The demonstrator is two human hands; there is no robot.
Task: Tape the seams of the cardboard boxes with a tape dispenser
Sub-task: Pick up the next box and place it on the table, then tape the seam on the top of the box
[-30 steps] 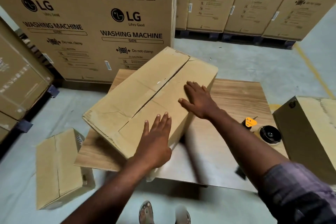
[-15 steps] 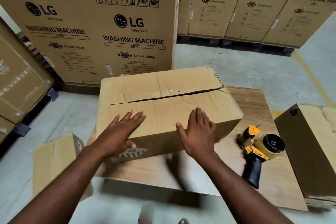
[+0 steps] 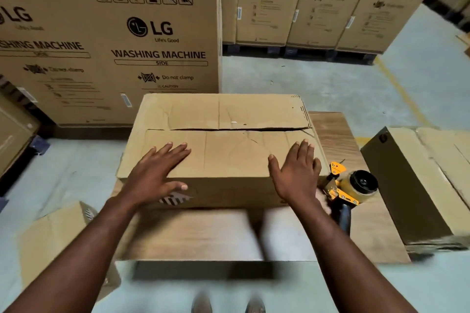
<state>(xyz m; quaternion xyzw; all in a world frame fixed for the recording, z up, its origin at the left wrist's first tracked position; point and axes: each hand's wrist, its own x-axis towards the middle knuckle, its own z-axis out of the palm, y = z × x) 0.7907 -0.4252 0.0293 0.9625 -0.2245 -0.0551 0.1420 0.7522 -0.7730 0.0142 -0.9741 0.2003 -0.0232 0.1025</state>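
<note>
A closed cardboard box (image 3: 223,155) lies square on the low wooden table (image 3: 330,129), its untaped centre seam (image 3: 229,129) running left to right and gaping slightly. My left hand (image 3: 157,173) rests flat with straight fingers on the near left of the top flap, thumb over the front edge. Flat on the near right corner lies my right hand (image 3: 295,173). A yellow and black tape dispenser (image 3: 351,188) with a tape roll lies on the table just right of the box, apart from my right hand.
Another brown box (image 3: 417,185) stands at the table's right edge. A smaller box (image 3: 56,236) sits on the floor at the lower left. Large washing machine cartons (image 3: 114,40) wall off the back and left. My feet (image 3: 226,305) show below the table.
The box has turned from a diagonal to square with the table and slid closer. Both hands have spread apart along its near top flap.
</note>
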